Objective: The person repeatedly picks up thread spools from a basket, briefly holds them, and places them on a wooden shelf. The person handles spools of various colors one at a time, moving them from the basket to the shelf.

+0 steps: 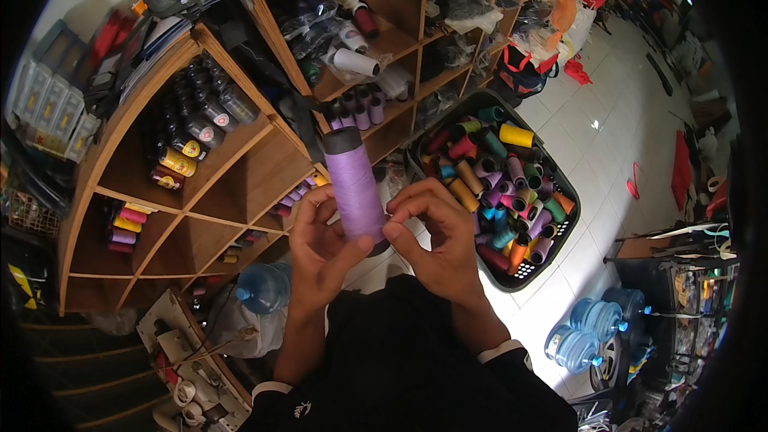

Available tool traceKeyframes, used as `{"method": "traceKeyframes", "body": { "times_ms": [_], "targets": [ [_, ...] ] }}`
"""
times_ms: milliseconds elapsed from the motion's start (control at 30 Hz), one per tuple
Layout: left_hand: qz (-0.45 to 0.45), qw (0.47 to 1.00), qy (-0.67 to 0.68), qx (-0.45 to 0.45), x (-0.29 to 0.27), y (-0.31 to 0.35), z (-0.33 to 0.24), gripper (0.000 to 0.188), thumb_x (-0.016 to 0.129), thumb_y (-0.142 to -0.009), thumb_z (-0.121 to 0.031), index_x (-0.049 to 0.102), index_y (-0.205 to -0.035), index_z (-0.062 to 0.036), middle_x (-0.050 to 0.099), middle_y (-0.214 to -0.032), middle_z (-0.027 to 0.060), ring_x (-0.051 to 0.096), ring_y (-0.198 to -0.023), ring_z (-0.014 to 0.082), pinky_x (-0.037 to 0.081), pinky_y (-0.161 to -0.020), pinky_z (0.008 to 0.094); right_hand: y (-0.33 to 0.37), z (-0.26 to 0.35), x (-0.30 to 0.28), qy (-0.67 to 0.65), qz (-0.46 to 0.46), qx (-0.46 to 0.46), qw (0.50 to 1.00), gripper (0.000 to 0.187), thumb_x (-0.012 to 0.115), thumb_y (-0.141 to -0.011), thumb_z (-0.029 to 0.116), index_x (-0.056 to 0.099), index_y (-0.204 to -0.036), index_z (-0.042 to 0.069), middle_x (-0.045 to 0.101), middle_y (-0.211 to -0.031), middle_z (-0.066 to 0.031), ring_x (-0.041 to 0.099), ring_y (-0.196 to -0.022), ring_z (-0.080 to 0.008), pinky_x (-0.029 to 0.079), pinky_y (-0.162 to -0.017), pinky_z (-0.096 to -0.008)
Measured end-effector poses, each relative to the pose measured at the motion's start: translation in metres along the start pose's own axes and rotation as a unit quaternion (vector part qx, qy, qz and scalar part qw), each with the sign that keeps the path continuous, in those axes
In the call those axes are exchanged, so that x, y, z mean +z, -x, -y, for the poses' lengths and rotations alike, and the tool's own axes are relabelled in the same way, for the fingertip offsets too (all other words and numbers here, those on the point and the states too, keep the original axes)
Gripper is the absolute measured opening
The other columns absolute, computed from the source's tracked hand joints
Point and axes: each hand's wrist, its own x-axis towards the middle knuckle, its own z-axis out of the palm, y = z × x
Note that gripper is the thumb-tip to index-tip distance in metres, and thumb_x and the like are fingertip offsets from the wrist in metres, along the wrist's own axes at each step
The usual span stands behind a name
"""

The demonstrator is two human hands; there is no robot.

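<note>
A large spool of purple thread (356, 192) with a dark tube end stands nearly upright in front of my chest. My left hand (314, 250) grips its lower part, the thumb lying across the front. Close against the spool's right side is my right hand (440, 244), its thumb and forefinger pinched together. Whether a loose thread end sits in that pinch is too small to make out. Beyond my right hand, a dark plastic basket (524, 274) on the floor holds many thread spools in mixed colours.
Wooden shelves (264, 132) with spools in several compartments stand ahead and to the left. Blue water jugs (598, 318) are at the lower right, and another water jug (264, 288) is by my left forearm. A sewing machine (180, 348) sits at the lower left.
</note>
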Motion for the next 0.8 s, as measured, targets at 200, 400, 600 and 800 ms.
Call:
{"method": "traceKeyframes", "body": {
  "times_ms": [200,400,600,800],
  "targets": [
    [-0.004,1.000,0.015,0.007,0.000,0.000,0.000,0.059,0.069,-0.078,0.002,0.038,-0.129,0.0014,0.052,-0.125,0.0165,0.056,-0.115,0.0238,0.048,-0.094,0.0348,-0.001,-0.004,0.004,-0.012,0.001,0.002,1.000,0.010,0.071,-0.079,0.001,0.063,-0.086,0.001,0.059,-0.091,-0.0092,0.060,-0.083,-0.0155,0.047,-0.075,-0.0274],
    [-0.008,0.997,0.076,-0.015,-0.002,0.003,-0.003,0.059,0.070,-0.078,0.001,0.039,-0.128,0.0018,0.054,-0.121,0.0159,0.059,-0.108,0.0208,0.048,-0.091,0.0323,0.002,-0.015,0.002,-0.116,-0.016,0.078,0.990,0.014,0.073,-0.079,0.003,0.063,-0.089,0.002,0.059,-0.090,-0.0073,0.058,-0.080,-0.0136,0.045,-0.072,-0.0260],
    [-0.077,0.989,-0.098,0.080,0.012,0.005,-0.004,0.053,0.072,-0.075,0.004,0.043,-0.119,0.0011,0.056,-0.112,0.0126,0.061,-0.099,0.0183,0.050,-0.085,0.0297,0.007,0.005,0.005,0.086,-0.079,-0.037,0.993,0.021,0.075,-0.076,0.003,0.065,-0.095,0.003,0.060,-0.091,-0.0085,0.060,-0.080,-0.0174,0.047,-0.069,-0.0289],
    [-0.122,0.967,-0.183,0.127,0.023,0.007,0.000,0.054,0.075,-0.072,0.006,0.044,-0.115,0.0005,0.055,-0.108,0.0111,0.061,-0.099,0.0195,0.050,-0.085,0.0303,0.004,0.020,0.017,0.190,-0.084,-0.113,0.972,0.023,0.075,-0.072,0.000,0.069,-0.094,0.005,0.061,-0.087,-0.0083,0.059,-0.075,-0.0233,0.047,-0.065,-0.0321]
  ]
}}
